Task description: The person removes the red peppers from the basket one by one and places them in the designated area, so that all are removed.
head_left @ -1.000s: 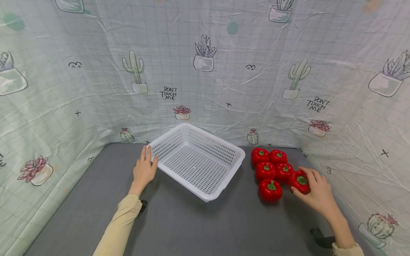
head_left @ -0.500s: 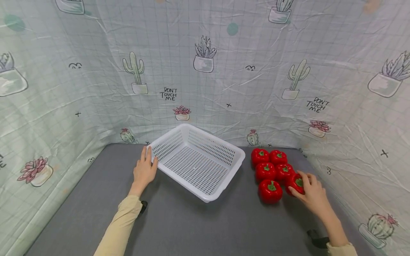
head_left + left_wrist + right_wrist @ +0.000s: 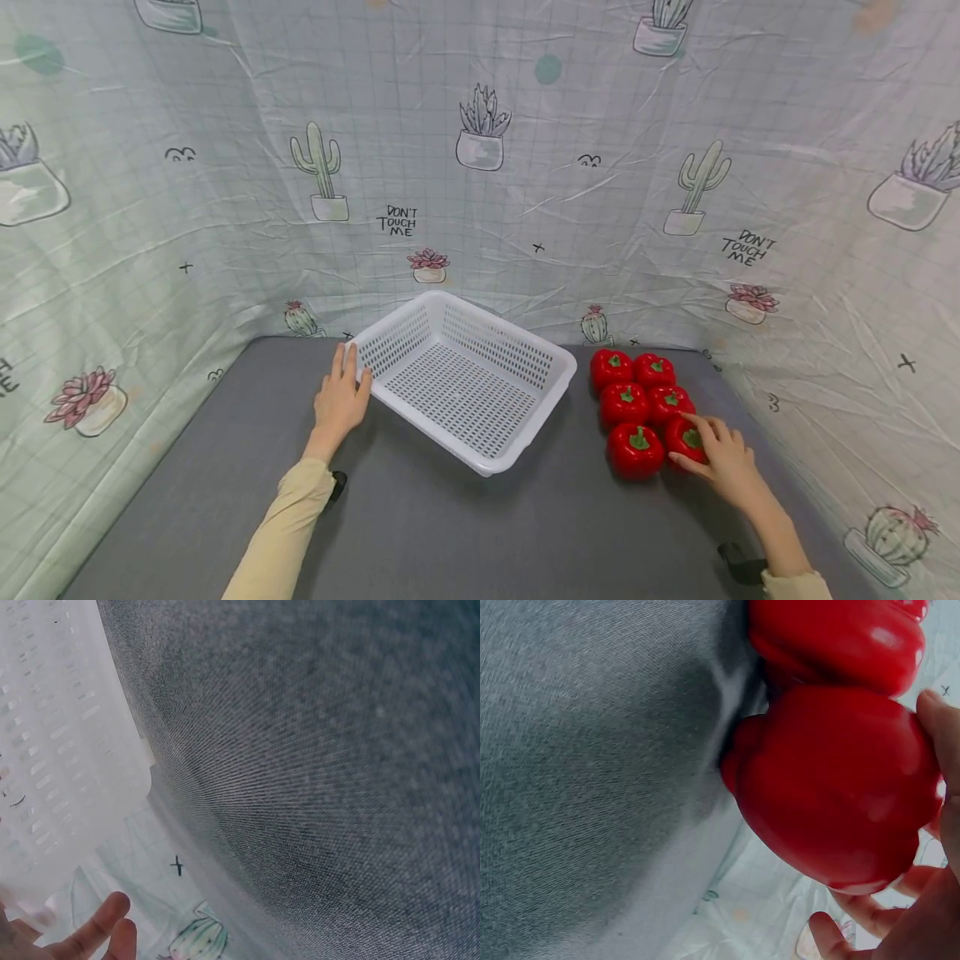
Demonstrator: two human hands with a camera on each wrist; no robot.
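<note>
A glossy red bell pepper with a green stem sits at the near right end of a cluster of several red bell peppers. My right hand grips it from the right, thumb on the near side and fingers round the far side. In the right wrist view, the gripped bell pepper lies against its neighbour. On the left, my left hand rests with extended fingers at the left corner of a white perforated plastic basket. Nothing lies in this basket.
The other bell peppers stand in two close rows right of the basket. A grey cloth covers the table. Behind and at both sides hangs a pale curtain printed with cacti.
My right hand has moved left with its bell pepper, bringing it in beside the near-left one and behind-right one. The left hand and the basket stay put.
</note>
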